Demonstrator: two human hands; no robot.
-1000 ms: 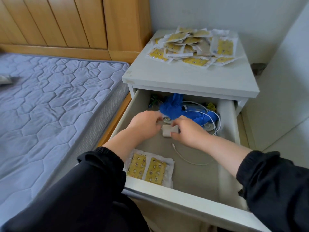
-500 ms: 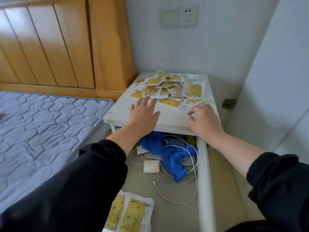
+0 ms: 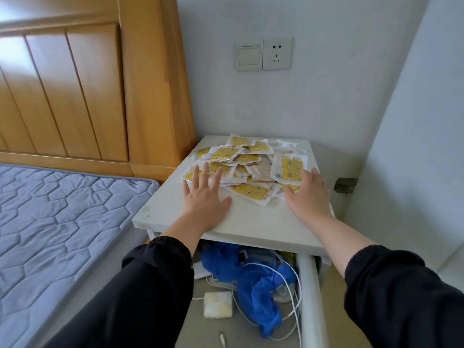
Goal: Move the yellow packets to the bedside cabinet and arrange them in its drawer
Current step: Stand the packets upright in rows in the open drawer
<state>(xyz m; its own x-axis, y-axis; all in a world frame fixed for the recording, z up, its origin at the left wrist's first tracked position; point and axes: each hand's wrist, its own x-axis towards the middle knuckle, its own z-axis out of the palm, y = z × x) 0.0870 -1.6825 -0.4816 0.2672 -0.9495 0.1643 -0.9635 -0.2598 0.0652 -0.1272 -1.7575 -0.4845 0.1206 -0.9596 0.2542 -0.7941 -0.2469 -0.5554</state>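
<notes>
Both grips have moved forward to the heap: left grip [image 3: 204, 198] spread flat, fingertips [image 3: 206, 169] on the yellow packets [image 3: 251, 165], right grip [image 3: 309, 197] spread at their right edge. Over 12 packets lie piled at the back of the bedside cabinet [image 3: 251, 221] worktop, with open worktop in front; 1 drawer [image 3: 308, 297] open below
</notes>
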